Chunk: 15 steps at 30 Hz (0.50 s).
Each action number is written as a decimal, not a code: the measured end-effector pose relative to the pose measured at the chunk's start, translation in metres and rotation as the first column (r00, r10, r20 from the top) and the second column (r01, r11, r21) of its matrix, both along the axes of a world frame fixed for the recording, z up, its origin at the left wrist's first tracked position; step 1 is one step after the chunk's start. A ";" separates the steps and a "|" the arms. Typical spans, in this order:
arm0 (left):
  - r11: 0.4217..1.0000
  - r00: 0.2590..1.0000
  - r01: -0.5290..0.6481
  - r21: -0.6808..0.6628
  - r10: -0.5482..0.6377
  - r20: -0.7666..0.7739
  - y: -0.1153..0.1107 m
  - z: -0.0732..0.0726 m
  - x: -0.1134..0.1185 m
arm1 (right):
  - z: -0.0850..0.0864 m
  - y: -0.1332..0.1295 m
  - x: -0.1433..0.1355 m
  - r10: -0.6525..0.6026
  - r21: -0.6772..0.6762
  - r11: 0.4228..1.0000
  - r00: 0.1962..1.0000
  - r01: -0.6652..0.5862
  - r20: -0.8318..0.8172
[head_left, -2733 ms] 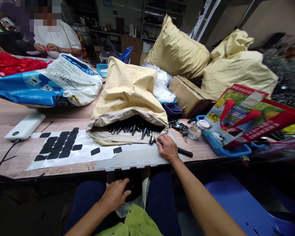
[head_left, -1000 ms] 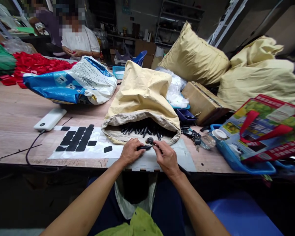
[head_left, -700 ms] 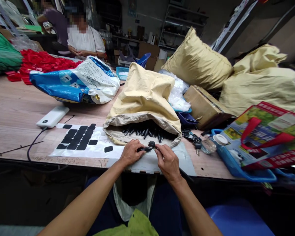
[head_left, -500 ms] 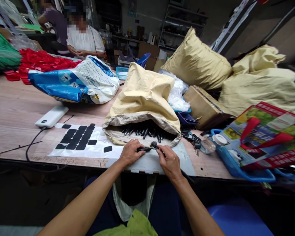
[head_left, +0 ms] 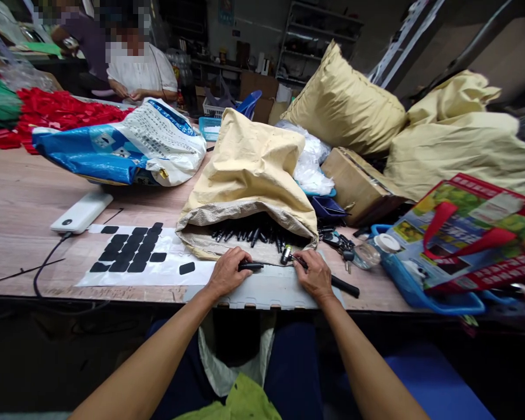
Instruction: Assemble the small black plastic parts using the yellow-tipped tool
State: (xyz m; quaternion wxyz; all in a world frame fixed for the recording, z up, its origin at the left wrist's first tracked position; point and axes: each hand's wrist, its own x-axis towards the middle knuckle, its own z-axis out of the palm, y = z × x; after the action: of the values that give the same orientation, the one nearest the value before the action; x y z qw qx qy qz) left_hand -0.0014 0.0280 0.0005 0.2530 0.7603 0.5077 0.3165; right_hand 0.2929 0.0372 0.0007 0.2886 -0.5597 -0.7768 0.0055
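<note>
My left hand (head_left: 231, 269) is closed on a slim black pen-like piece (head_left: 251, 266), its end pointing right over a pale grey board (head_left: 262, 294). In my right hand (head_left: 314, 273) is a small hammer; its shiny head (head_left: 286, 254) stands by the sack's mouth, and its black handle (head_left: 345, 286) runs out to the right behind the hand. Hammer and black piece are apart. Directly beyond my hands lies a cream cloth sack (head_left: 249, 157), its mouth facing me, with many similar black pieces (head_left: 254, 233) inside.
At left, a white sheet bears black rounded patches (head_left: 131, 251); a white power bank (head_left: 82, 212) with a cable lies behind it. A blue-white bag (head_left: 126, 143) is further back. Keys (head_left: 347, 256), a jar and a blue basket (head_left: 455, 304) are at right. Two people sit at back left.
The hammer head has moved right, away from the black piece, and turned so its metal shows. My right hand has shifted right. The whole view has moved slightly.
</note>
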 end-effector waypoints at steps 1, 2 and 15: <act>1.000 1.000 -0.001 -0.005 0.001 0.006 0.000 0.000 0.000 | 0.000 -0.001 -0.001 0.000 0.002 1.000 1.000 0.000 0.000; 1.000 1.000 -0.002 -0.011 0.002 0.009 0.000 0.000 0.000 | 0.000 -0.001 -0.002 0.002 0.003 1.000 1.000 -0.002 0.001; 1.000 1.000 0.002 -0.007 -0.002 -0.007 0.001 -0.003 0.000 | 0.024 -0.024 -0.035 0.021 0.031 0.999 1.000 -0.022 0.020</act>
State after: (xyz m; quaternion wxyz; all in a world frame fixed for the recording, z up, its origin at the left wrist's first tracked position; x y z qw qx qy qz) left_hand -0.0015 0.0294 -0.0029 0.2540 0.7611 0.5089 0.3117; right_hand 0.2578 0.0130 0.0244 0.2896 -0.5468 -0.7856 -0.0092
